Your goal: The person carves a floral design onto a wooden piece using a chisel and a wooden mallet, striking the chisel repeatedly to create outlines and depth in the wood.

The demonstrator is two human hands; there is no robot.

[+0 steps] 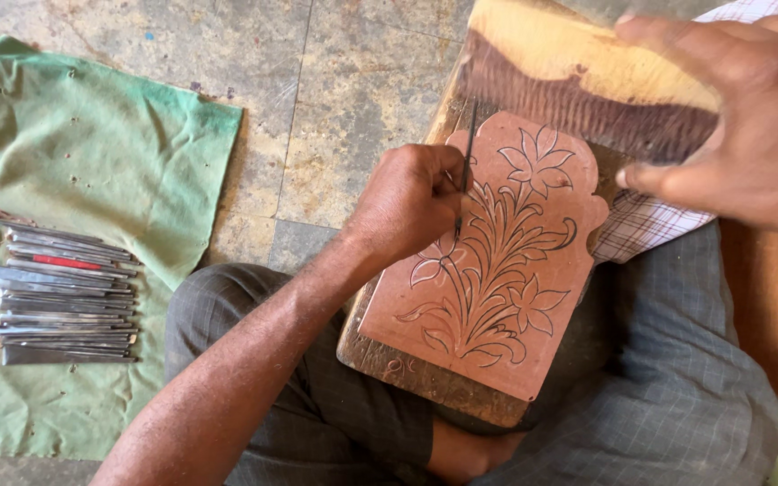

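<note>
Here, carving a floral panel on the lap.
L hand [407, 202] pinched on thin chisel [466, 162], tip on reddish carved panel [497, 270] atop wood board [407, 369]; R hand [740, 135] grips wooden mallet block [578, 81] above; spare chisels [60, 301] on green cloth [92, 153], far left.

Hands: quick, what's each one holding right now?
Left hand: closed, holding a thin chisel against the carved panel.
Right hand: closed on a wooden block.
</note>
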